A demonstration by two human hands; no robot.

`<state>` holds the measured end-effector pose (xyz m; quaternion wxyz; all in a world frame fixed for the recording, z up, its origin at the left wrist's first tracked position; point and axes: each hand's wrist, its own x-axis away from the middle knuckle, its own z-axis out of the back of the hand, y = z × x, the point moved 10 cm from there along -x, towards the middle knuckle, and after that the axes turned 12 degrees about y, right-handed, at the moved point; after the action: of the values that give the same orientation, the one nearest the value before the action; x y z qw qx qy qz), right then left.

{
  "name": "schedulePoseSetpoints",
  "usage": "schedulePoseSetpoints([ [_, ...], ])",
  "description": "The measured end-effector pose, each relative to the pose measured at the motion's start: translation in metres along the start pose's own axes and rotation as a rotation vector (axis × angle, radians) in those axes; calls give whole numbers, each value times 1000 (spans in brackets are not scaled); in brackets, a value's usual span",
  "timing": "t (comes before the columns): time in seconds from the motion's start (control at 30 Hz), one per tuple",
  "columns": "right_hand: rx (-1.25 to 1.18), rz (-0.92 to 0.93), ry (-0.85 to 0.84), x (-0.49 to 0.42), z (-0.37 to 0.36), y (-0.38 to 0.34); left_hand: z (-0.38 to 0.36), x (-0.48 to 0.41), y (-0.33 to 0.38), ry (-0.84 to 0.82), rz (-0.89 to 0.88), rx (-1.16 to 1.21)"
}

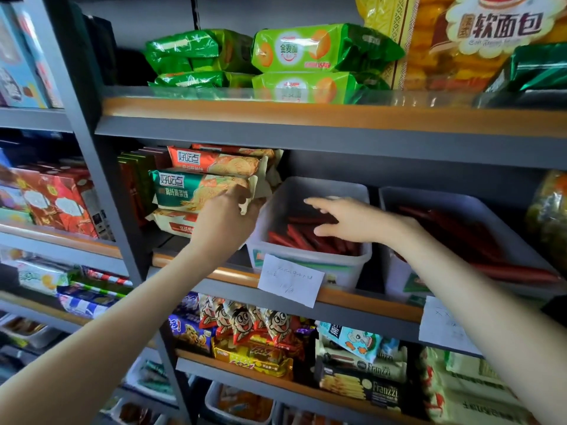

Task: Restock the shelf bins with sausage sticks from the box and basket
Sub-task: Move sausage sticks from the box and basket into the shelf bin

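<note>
The right hand (334,219) is reaching into the left shelf bin (306,262), grip released, fingers spreading over the sausage sticks (294,237), probably settling them flat. The left hand (224,219) is curling at that bin's rim beside the biscuit packs (190,191), likely steadying it; what its grip is grasping, I cannot tell.

Translucent plastic bin (310,265); glossy red sausage sticks (300,239).

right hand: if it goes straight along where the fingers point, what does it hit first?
Probably the left bin, at its left wall. The right hand hovers open over the sausage sticks, fingers aimed left. Depth is unclear, so it might pass above the rim.
</note>
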<state>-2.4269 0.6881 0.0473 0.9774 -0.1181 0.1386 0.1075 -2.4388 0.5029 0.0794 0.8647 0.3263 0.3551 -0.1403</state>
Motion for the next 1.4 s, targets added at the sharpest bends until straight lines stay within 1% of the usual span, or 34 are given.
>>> schedulePoseSetpoints([
  [0.07,-49,107,120,-1,11,-44,5,11,-27,-6,16,19],
  [0.13,-123,241,174,4,9,-99,21,32,-52,8,20,47],
  [0.23,-174,455,150,16,-22,-182,55,74,-102,69,47,23],
  [0.33,-228,602,30,24,-84,-248,86,128,-176,51,166,-113],
  [0.47,-230,708,-252,29,-213,-310,124,232,-285,-10,330,-328],
  [0.6,-230,723,-494,54,-374,-353,140,385,-374,-146,648,-450],
  [0.73,-125,795,-758,108,-558,-372,126,547,-441,-374,922,-572],
  [0.77,-97,822,-799,120,-598,-376,120,580,-455,-415,967,-585],
  [0.83,-28,905,-824,138,-669,-383,103,631,-483,-473,1040,-596],
  [0.93,131,1138,-824,166,-755,-397,69,689,-529,-632,1115,-632],
  [1.0,203,1276,-836,187,-797,-405,44,712,-559,-801,1091,-663],
  [1.03,224,1347,-842,197,-814,-408,34,719,-572,-878,1046,-690],
  [1.1,257,1469,-856,216,-840,-414,15,725,-594,-1000,901,-754],
  [1.17,282,1533,-867,223,-857,-419,0,724,-612,-1098,752,-807],
  [1.23,281,1572,-846,223,-865,-425,-11,724,-629,-1198,660,-842],
  [1.33,244,1582,-813,219,-865,-434,-29,719,-648,-1262,605,-865],
  [1.4,224,1599,-780,218,-862,-442,-43,715,-654,-1218,589,-876],
])
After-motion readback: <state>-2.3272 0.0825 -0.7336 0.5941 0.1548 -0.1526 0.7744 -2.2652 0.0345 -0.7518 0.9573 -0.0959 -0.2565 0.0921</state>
